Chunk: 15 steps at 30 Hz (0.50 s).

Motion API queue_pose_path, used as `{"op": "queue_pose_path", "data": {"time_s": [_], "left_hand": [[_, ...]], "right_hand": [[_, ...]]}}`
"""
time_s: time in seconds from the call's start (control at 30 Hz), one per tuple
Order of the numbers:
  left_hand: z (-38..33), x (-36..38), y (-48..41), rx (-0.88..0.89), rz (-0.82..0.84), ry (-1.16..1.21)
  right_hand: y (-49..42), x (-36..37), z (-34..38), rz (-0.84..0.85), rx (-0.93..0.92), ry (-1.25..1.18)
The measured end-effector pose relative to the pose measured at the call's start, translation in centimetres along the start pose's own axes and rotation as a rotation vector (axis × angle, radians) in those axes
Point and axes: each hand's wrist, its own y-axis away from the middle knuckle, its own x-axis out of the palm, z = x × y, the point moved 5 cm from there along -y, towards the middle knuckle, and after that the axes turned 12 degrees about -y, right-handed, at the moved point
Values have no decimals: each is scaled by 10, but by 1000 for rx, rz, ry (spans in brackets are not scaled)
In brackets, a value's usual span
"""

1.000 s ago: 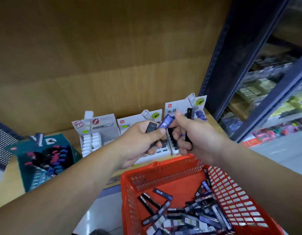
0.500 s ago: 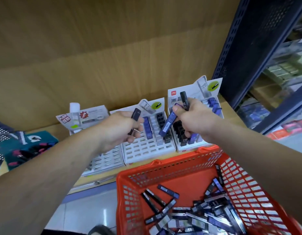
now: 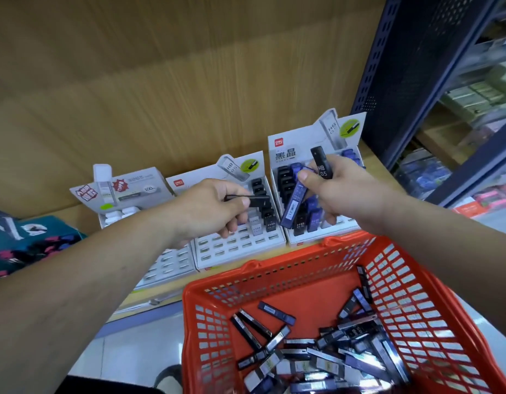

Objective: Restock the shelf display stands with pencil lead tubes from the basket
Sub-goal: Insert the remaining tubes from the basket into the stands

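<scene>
My left hand (image 3: 209, 207) pinches a black lead tube (image 3: 250, 199) lying sideways over the middle display stand (image 3: 237, 248), beside its column of black tubes. My right hand (image 3: 340, 189) grips two tubes over the right display stand (image 3: 291, 143): a blue tube (image 3: 293, 201) slanting down towards the slots and a black HB 0.5 tube (image 3: 321, 163) pointing up. The orange basket (image 3: 274, 268) sits below the shelf edge, with several black and blue lead tubes (image 3: 331, 351) loose on its bottom.
A third white stand (image 3: 132, 191) with white tubes stands at the left, and a teal box (image 3: 32, 243) of coloured items lies further left. A wooden back panel rises behind the stands. A dark blue shelf upright (image 3: 402, 81) borders the right.
Both hands have dropped closer to the stands. The left hand's black tube has turned from upright to sideways over the middle stand. The right hand has tipped the blue tube down towards the right stand.
</scene>
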Motion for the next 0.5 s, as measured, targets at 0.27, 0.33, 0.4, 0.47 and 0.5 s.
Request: {"op": "queue_pose_path", "data": {"time_s": [0.27,0.33,0.4,0.47,0.5], "left_hand": [[-17,36,-17,84,-18,-476],[-19,39,-23,120,-63,-613],[-20,42,-27,156,-126,-738],[-20,42,-29,166,-173,-790],[-21,42,-31,167,-179,-803]], "right_hand": [[18,-25,-19,-23,-34,-58],[20,-30,-22,-28,-40,-88],[20,-35,-22,-46,-44,-120],[18,-42,-22,-69,-44,-131],[17,-46,-21,-72,-43,-141]]}}
